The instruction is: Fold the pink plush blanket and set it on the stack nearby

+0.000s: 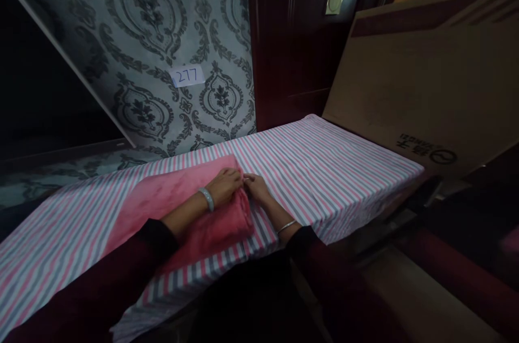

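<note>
A soft pink cloth (158, 197) lies on the striped table cover, its right end folded over into a thick, layered edge. I cannot make out whether it is a towel or a garment. My left hand (224, 187) rests on top of that folded end, fingers closed on its upper right edge. Just to the right, my right hand (258, 189) pinches the same edge from the side, its fingertips almost meeting those of the left. Some of the fingertips are hidden in the folds. A bracelet is on each wrist.
The table cover (320, 165) has pink, grey and white stripes. A big cardboard box (421, 83) stands at the right end. Behind are patterned wallpaper with a paper marked 277 (187, 76) and a dark red panel (292, 35). A dark screen (44, 78) is at left.
</note>
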Motion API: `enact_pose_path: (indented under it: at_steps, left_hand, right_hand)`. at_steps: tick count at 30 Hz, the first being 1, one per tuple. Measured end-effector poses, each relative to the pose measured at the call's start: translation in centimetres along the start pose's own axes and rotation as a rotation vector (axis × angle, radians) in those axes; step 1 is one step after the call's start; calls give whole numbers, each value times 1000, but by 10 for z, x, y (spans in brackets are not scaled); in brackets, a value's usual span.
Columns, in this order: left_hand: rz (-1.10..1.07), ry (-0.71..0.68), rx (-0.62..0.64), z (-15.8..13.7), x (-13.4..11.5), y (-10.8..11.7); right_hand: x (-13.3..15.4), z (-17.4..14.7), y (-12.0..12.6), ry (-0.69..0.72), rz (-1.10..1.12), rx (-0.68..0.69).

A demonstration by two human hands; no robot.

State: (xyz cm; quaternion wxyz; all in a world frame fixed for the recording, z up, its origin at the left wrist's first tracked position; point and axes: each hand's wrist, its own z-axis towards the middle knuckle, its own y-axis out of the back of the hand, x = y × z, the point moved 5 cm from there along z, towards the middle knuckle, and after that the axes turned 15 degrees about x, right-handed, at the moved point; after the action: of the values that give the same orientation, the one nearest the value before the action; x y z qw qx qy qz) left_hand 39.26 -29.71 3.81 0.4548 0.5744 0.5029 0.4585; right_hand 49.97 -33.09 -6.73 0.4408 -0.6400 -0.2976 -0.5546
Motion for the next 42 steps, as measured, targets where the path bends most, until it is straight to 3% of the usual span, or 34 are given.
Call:
enact_pose_path:
  at_steps: [4, 8, 11, 17, 21, 26, 29, 35, 39, 42]
  left_hand:
    - [-319, -115, -342, -27, 22, -4]
    - [-586, 1, -669, -50, 47, -14]
    - [-646, 25, -802, -59, 51, -18]
    - [-594, -9, -903, -68, 45, -17]
    - [-582, -6, -976, -72, 46, -19]
    - [-571, -22, -1021, -76, 44, -18]
    - [-572, 11, -1031, -77, 44, -17]
    - [-545, 17, -1110, -86, 42, -11]
    - [-523, 43, -1133, -93, 39, -3]
    - [-516, 43, -1141, -95, 37, 1]
  right_hand:
    - [0, 1, 0, 7, -9, -16]
    - [5, 5, 0, 27, -94, -38]
    - [16, 6, -3, 55, -357, -81]
    - [50, -2, -18, 141, -1027, -89]
    - [62, 2, -24, 8, -1318, 25]
    - [69, 12, -20, -135, -1343, 49]
    - [72, 15, -22, -57, -1328, 61]
    - [70, 25, -35, 92, -1454, 236]
    - [73, 33, -42, 123, -1531, 240]
    - [75, 40, -48, 185, -1410, 222]
